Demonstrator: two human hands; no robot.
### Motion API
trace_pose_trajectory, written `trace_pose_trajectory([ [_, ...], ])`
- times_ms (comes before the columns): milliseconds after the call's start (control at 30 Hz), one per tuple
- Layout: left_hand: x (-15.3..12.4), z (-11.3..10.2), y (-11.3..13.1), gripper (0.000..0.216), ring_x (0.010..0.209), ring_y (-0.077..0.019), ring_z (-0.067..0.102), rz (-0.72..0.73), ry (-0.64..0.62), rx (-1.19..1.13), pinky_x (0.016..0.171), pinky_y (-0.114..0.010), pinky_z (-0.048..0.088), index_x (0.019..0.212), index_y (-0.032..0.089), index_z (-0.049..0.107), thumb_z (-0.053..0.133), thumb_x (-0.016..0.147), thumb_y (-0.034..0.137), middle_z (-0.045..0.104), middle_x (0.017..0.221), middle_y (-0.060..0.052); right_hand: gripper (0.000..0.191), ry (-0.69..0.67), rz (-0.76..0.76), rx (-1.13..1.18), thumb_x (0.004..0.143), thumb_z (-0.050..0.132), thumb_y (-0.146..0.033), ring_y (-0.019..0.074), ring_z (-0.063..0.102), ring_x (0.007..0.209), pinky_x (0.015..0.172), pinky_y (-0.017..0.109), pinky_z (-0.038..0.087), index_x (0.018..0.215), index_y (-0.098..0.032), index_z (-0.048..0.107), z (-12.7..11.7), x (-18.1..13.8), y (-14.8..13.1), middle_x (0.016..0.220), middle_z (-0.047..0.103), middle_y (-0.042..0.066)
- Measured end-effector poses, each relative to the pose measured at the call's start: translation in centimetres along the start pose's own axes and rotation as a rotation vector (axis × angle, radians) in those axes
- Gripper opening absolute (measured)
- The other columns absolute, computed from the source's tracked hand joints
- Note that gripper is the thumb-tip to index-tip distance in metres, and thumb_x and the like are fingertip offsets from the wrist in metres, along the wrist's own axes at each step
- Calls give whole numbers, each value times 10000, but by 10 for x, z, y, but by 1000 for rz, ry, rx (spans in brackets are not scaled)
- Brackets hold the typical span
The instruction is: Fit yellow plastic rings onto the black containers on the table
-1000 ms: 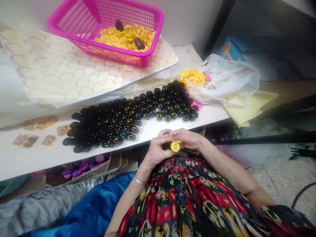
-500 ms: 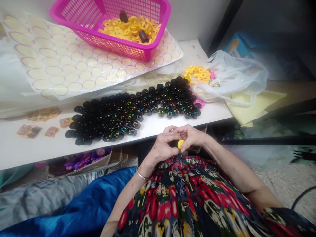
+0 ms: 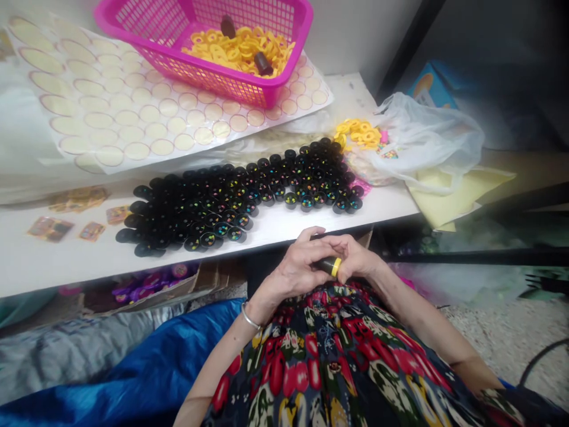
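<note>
Close to my lap, just off the shelf's front edge, my left hand (image 3: 299,267) is closed around a small black cylinder (image 3: 326,264). A yellow ring (image 3: 336,267) sits on the cylinder's right end. The fingers of my right hand (image 3: 358,259) are closed against that ring, and its fingertips meet those of my left hand. Part of the cylinder is hidden behind the left fingers. Beyond my hands, many black round cups (image 3: 208,207) with coloured bits inside stand packed together on the white shelf (image 3: 284,220).
A pink basket (image 3: 267,95) holds yellow rings and two dark cylinders, on a sheet of round stickers (image 3: 155,130). More yellow rings (image 3: 360,133) lie beside a clear plastic bag (image 3: 435,136). Small printed packets (image 3: 48,228) lie at left. Below is a cardboard box (image 3: 186,289) with purple items.
The cylinder has turned sideways, so its black side now shows along with the yellow end. My right hand has shifted slightly right and down. The view has tilted a little.
</note>
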State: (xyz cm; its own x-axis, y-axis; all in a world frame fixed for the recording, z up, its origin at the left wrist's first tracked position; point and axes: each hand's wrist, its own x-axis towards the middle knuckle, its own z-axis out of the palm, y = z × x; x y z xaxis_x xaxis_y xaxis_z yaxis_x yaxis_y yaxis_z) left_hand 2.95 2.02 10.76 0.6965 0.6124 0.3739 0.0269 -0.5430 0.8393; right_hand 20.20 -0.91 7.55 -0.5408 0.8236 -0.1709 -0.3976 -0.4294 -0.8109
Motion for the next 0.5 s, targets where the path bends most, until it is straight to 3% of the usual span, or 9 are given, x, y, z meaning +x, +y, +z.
trace_pose_trajectory([
  [167, -3, 4, 4, 299, 1038, -232, 540, 37, -30, 76, 998, -455, 368, 956, 184, 642, 607, 669, 108, 682, 948, -62, 734, 17, 2, -88, 304, 874, -282, 168, 600, 814, 699, 242, 460, 982, -132, 639, 0, -4, -5, 875, 645, 29],
  [333, -9, 6, 5, 315, 1067, -236, 507, 69, -72, 139, 1010, -454, 351, 994, 194, 635, 564, 701, 99, 673, 951, -51, 672, -3, 43, -172, 376, 856, -250, 184, 593, 845, 723, 276, 464, 998, -133, 629, 6, -10, -14, 883, 635, 31],
  [500, -11, 9, 5, 272, 1109, -266, 458, 24, -44, 189, 1036, -497, 278, 892, 190, 660, 581, 652, 91, 670, 911, -52, 605, 46, 34, -291, 382, 850, -191, 180, 570, 840, 709, 265, 450, 946, -132, 638, 15, -10, -14, 896, 610, 15],
])
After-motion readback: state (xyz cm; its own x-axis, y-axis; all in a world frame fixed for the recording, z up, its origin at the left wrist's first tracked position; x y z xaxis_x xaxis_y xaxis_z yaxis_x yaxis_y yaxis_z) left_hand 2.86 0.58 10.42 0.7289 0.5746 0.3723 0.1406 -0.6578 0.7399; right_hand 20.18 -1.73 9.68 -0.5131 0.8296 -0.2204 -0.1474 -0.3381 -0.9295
